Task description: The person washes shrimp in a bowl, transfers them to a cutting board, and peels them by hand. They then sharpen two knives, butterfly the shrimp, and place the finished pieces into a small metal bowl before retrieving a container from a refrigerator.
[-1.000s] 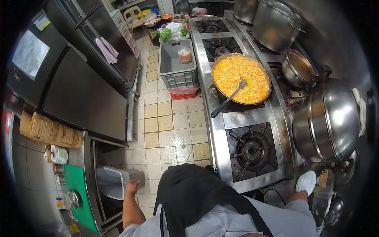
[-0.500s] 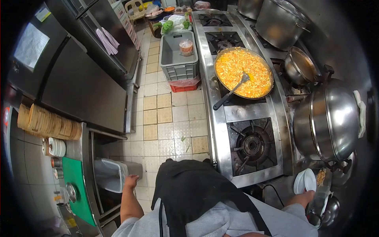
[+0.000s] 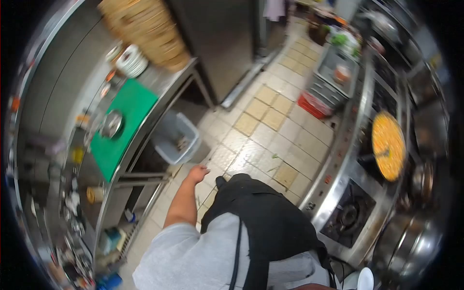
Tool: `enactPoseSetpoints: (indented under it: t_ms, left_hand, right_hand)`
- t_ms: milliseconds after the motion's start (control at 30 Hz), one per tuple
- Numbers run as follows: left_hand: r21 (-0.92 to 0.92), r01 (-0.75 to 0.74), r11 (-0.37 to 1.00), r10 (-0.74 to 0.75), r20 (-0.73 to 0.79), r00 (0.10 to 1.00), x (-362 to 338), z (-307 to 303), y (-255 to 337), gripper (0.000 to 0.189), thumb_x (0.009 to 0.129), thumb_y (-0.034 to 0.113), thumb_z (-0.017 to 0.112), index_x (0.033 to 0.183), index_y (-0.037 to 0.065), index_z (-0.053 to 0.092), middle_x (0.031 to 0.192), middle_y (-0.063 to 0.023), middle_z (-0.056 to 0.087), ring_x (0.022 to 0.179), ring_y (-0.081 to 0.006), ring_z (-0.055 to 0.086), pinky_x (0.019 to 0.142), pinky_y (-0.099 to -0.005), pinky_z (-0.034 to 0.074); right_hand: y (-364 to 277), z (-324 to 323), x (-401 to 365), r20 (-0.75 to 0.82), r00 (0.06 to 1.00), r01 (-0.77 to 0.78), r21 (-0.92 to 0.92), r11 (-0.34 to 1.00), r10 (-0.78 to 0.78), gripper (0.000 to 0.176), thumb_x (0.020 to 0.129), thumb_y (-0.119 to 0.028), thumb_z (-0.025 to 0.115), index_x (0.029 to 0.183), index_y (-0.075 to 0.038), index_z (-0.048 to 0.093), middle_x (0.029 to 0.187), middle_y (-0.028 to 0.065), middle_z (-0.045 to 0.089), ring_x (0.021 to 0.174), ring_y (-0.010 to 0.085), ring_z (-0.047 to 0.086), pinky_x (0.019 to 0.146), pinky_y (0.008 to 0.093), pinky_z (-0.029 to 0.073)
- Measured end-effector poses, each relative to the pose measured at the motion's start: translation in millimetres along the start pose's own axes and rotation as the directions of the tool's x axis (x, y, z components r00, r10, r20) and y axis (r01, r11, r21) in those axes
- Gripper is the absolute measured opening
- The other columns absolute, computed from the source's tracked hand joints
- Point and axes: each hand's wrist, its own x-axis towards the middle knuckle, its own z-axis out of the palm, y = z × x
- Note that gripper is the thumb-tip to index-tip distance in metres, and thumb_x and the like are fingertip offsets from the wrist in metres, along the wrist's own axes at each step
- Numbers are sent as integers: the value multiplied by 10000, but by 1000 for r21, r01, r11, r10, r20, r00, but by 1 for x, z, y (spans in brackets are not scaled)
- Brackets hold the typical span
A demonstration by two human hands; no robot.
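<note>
My left hand (image 3: 198,173) hangs beside my black apron (image 3: 270,212), above the tiled floor. Its fingers look curled in, and I see nothing in them, though the picture is blurred. Nearest to it is a grey plastic bin (image 3: 177,140) with some scraps at the bottom, standing under the steel counter. At the bottom edge a white bowl (image 3: 366,279) shows, partly cut off. My right hand is outside the picture.
On the left counter lie a green cutting board (image 3: 137,99) with a metal bowl (image 3: 111,123), stacked white dishes (image 3: 131,62) and bamboo steamers (image 3: 150,29). The stove (image 3: 333,222) on the right bears a wide pan of orange-yellow food (image 3: 388,145). Beyond is a grey crate (image 3: 333,72).
My view has swung left toward the counter, so the stove has shifted right. My right hand, which held white bowls, has left the picture. My left hand remains low near the bin.
</note>
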Motion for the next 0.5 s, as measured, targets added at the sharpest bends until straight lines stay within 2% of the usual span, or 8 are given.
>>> enactPoseSetpoints:
  t_ms: [133,233,300,333,400,433,467,500]
  left_hand:
    - [-102,146,984,-150,-42,988,-39,-33,-56,435,796,384,731,1069,46,713,1058,-176,708,976,-322,669,893,-382,511]
    - [-138,259,956,-266,-39,963,-69,-72,-121,428,790,381,741,1069,57,715,1031,-177,711,960,-316,672,878,-380,516]
    - [-160,247,956,-270,-137,953,-92,-96,-157,424,788,369,747,1054,41,712,1001,-176,715,934,-301,676,858,-380,521]
    - [-330,279,902,-357,-208,911,-101,-109,-171,396,798,340,744,1042,30,712,984,-156,720,919,-274,676,835,-364,522]
    - [-511,283,811,-464,-269,844,-116,-136,-178,368,808,310,742,1030,18,712,967,-137,725,903,-247,677,812,-349,523]
    - [-628,247,738,-499,-261,826,-128,-162,-161,359,822,283,735,1058,14,701,979,-117,722,907,-217,667,806,-326,515]
    - [-732,205,650,-532,-245,811,-138,-181,-147,353,836,255,728,1086,9,690,991,-98,719,911,-188,658,799,-304,507]
    - [-748,202,632,-548,-247,799,-141,-194,-138,353,836,255,728,1086,9,690,991,-98,719,911,-188,658,799,-304,507]
  right_hand:
    - [-98,0,-60,142,961,168,378,910,-237,426,840,-154,501,1220,17,588,976,111,635,834,208,591,735,314,471]
    - [-175,22,-85,306,840,161,648,744,-448,417,842,-141,496,1217,19,583,959,102,630,818,196,584,718,308,465]
    - [-234,52,-94,397,699,95,773,627,-595,412,843,-133,494,1216,20,580,948,96,626,808,189,579,707,304,461]
    - [-268,72,-98,440,601,43,816,577,-667,409,844,-128,492,1215,21,578,943,93,624,802,185,577,701,302,459]
    - [-351,123,-130,465,361,-44,874,483,-809,404,845,-119,489,1213,22,575,932,87,620,792,177,573,690,298,455]
    - [-396,151,-148,471,177,-80,882,464,-864,373,834,-36,462,1185,32,568,906,47,601,763,107,529,653,260,423]
    - [-439,157,-213,385,171,-99,923,372,-907,389,808,-10,479,1187,38,550,931,46,616,794,110,548,669,236,433]
    - [-482,123,-302,372,71,-138,923,360,-926,488,730,-40,510,1205,56,562,984,96,627,853,187,600,778,295,479]
